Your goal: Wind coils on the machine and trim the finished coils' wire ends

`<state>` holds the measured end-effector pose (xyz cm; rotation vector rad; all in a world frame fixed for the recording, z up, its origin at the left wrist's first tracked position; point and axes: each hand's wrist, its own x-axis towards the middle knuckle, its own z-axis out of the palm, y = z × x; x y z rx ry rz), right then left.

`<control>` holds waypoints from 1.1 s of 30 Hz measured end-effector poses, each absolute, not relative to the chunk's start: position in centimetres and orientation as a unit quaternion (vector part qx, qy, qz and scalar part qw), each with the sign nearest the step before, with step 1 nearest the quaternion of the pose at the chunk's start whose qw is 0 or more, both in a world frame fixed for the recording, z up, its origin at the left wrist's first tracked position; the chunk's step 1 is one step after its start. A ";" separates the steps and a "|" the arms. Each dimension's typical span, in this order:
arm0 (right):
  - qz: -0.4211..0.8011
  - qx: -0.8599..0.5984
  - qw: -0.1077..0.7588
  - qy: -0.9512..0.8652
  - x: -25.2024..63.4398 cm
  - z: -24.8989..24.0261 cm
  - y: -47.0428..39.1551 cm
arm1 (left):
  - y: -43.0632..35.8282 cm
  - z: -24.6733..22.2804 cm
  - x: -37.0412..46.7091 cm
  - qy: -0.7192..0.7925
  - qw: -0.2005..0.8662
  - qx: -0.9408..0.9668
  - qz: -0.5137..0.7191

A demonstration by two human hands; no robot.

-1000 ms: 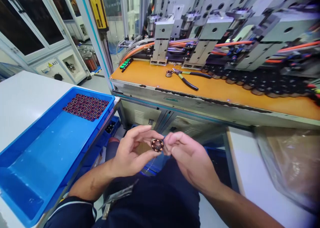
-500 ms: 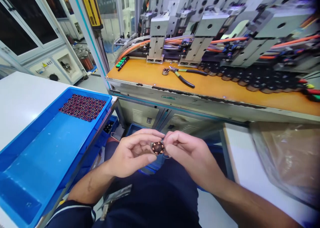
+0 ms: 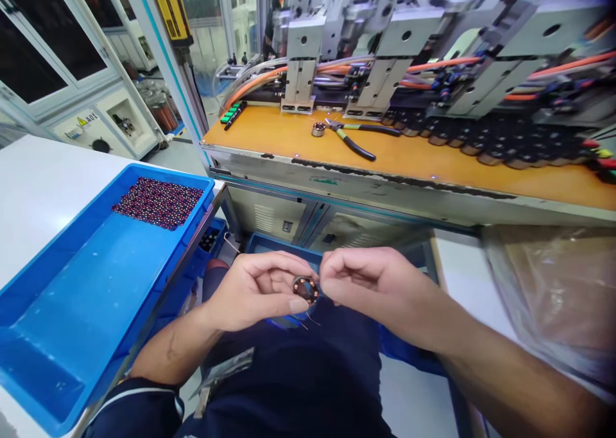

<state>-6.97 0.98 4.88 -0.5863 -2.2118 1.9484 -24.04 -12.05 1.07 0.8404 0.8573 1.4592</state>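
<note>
Between the thumb and fingers of my left hand (image 3: 262, 289) is a small round part (image 3: 306, 288), dark in the middle with copper-coloured spots around its ring. Thin wire ends hang below it. My right hand (image 3: 370, 284) is closed at the part's right edge, its fingertips pressed together; whatever they pinch is too small to make out. Both hands are above the lap, in front of the orange bench (image 3: 269, 133). On that bench lie pliers (image 3: 353, 140) with black and green handles, beside a similar small ring part (image 3: 318, 129).
At left, a blue tray (image 3: 96, 277) on a white table (image 3: 29, 188) holds many small dark parts. A row of dark cylindrical parts (image 3: 481, 144) lines the bench below metal fixtures (image 3: 301, 63) and hoses. A plastic-wrapped package (image 3: 558, 284) is at right.
The round part has tilted in my left hand, and its wire ends now show below. My right hand has turned, with its fingers curled more tightly. The view has shifted slightly.
</note>
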 end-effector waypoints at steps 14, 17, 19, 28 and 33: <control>0.569 0.027 0.117 -0.814 -9.4 5.8 2.6 | -12.2 1.5 -24.1 0.370 0.666 0.359 0.540; 0.550 -0.003 0.143 -0.823 -9.8 5.8 1.8 | -12.3 1.4 -24.1 0.370 0.656 0.356 0.553; 0.527 -0.060 0.172 -0.830 -9.5 5.7 1.2 | -12.5 1.4 -24.3 0.369 0.634 0.352 0.581; 0.551 -0.187 0.134 -0.802 -7.6 6.7 0.1 | -12.3 1.1 -24.5 0.344 0.527 0.416 0.657; 0.560 -0.193 0.086 -0.801 -8.2 7.6 -0.3 | -12.3 0.9 -24.6 0.352 0.526 0.428 0.646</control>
